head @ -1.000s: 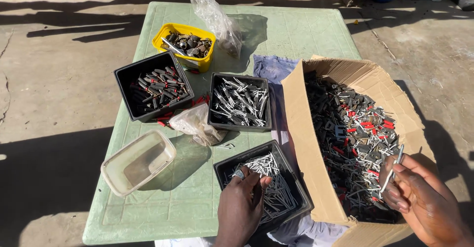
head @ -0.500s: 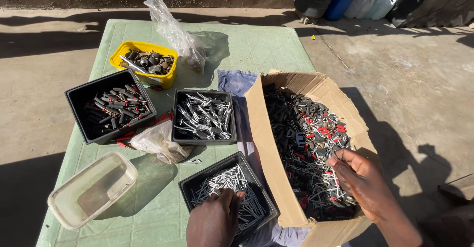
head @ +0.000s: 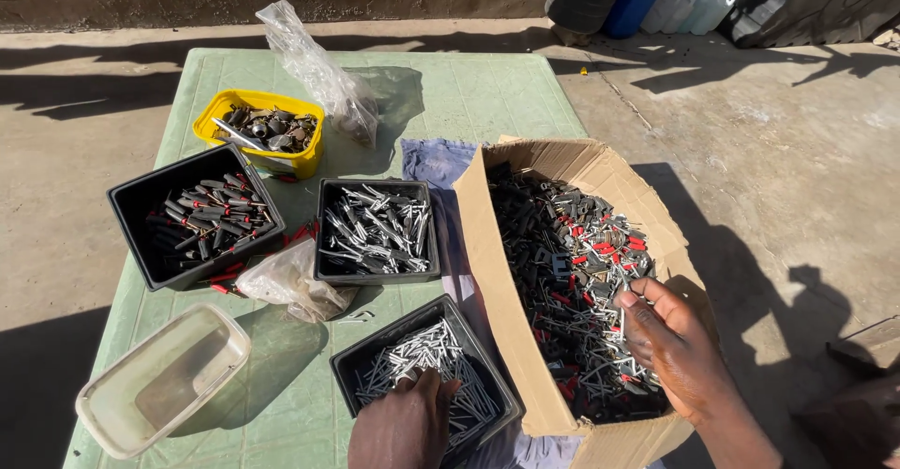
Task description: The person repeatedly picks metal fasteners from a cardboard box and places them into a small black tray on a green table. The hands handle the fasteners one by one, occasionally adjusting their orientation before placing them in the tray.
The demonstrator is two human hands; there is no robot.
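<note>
Fingers of my right hand [head: 673,347] curl loosely into the mixed metal parts [head: 572,272] in the cardboard box [head: 497,272] at the table's [head: 450,94] right edge. My left hand [head: 403,422] rests open on silver pins [head: 422,361] in the black tray [head: 370,361] at the near edge.

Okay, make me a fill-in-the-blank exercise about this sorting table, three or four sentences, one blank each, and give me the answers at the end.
1. The right hand reaches into the ____ box full of mixed metal parts.
2. The left hand rests in a black tray of ____-coloured metal pins.
3. The tub at the far side of the green table is ____ in colour.
4. The clear plastic container near the left corner holds ____.

Missing words: cardboard; silver; yellow; nothing
</note>
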